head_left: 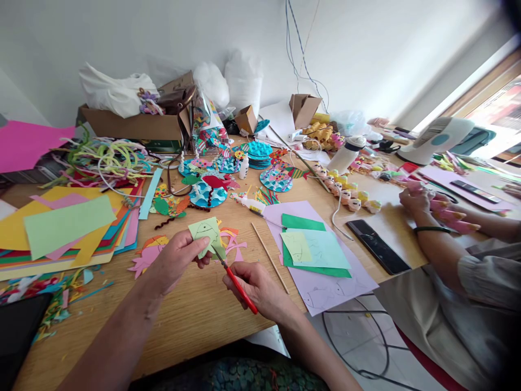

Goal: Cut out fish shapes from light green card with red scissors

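Note:
A small light green paper [208, 229] with a fish drawn on it is pinched in my left hand [185, 255], thumb on top. My right hand [254, 288] is closed round the red-handled scissors [240, 288], whose blades meet the paper's lower right edge. Pink and orange paper cutouts [152, 254] lie on the table beside my left hand. To the right of my right hand, a thin wooden stick [271, 258] lies near a lilac sheet [325, 293] with fish outlines, which bears green and pale blue papers.
Coloured paper sheets [69, 225] and scraps [77, 285] lie at left. Blue decorated discs [208, 194], glue bottles [252, 205] and pipe cleaners [109, 160] are further back. A black phone [378, 247] lies at right, near another person's hands [415, 203] holding pink-yellow pieces.

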